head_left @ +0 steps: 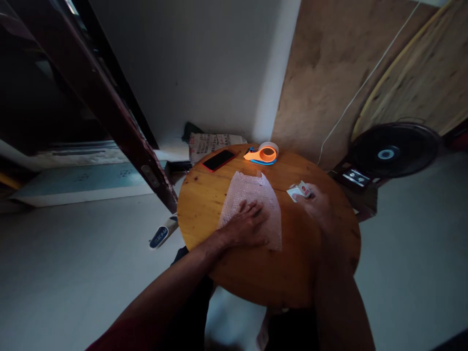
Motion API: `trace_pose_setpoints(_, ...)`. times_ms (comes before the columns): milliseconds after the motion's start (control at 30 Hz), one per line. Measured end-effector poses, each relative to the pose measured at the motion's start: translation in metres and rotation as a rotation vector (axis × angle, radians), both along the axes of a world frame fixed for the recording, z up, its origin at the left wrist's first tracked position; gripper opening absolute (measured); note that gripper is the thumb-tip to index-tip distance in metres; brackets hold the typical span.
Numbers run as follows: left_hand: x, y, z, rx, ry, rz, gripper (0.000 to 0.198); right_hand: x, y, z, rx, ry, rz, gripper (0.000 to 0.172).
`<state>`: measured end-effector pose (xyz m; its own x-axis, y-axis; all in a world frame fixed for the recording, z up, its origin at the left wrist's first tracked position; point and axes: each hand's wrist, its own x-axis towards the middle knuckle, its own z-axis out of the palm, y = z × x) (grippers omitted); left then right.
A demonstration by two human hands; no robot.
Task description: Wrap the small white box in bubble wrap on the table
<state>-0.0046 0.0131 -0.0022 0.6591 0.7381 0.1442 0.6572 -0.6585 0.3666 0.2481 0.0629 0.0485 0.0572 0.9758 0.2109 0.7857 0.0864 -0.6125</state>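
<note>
A sheet of bubble wrap (234,197) lies on the round wooden table (197,209). My left hand (248,225) rests flat on it, fingers spread. To the right, my right hand (317,202) has its fingers closed on a small white box (297,191) with a red mark, held at or just above the tabletop; the hand is slightly blurred. Beyond the wrap, near the far edge, are an orange tape dispenser (261,155) with a roll of tape and a dark-screened phone (218,160) with a red edge.
A black round fan (387,153) stands right of the table, and a printed sack (215,141) sits behind it. A dark door frame (109,102) rises at the left. One slipper (161,235) lies on the floor. A white cord (351,103) hangs by the wooden board.
</note>
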Motion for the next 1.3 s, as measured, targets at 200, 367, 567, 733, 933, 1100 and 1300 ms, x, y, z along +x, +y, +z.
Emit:
trace_pose_setpoints(200, 0.000, -0.003, 0.010, 0.013, -0.073, -0.011, 0.076, -0.067, -0.031, 0.019, -0.256, 0.576, 0.655, 0.048)
trace_pose_setpoints(367, 0.000, -0.003, 0.010, -0.004, -0.096, -0.044, 0.079, -0.090, -0.020, -0.016, -0.366, 0.659, 0.686, 0.039)
trace_pose_setpoints(567, -0.002, 0.002, 0.007, 0.023, -0.084, -0.024, 0.075, -0.073, 0.006, -0.045, -0.266, 0.759, 0.371, 0.034)
trace_pose_setpoints(733, -0.019, 0.013, 0.015, 0.032, -0.213, 0.260, 0.031, -0.070, 0.004, -0.038, -0.232, 0.583, 0.355, 0.036)
trace_pose_setpoints(933, -0.030, 0.023, 0.008, 0.088, -0.107, 0.436, 0.020, -0.076, -0.006, -0.030, -0.143, 0.242, 0.468, 0.045)
trace_pose_setpoints(1100, -0.028, 0.023, 0.006, 0.091, -0.079, 0.447, 0.019, -0.068, -0.002, -0.034, -0.077, 0.058, 0.508, 0.057)
trace_pose_setpoints(1300, -0.027, 0.021, 0.011, 0.071, -0.081, 0.452, 0.023, -0.070, 0.001, -0.041, -0.035, 0.029, 0.476, 0.040)
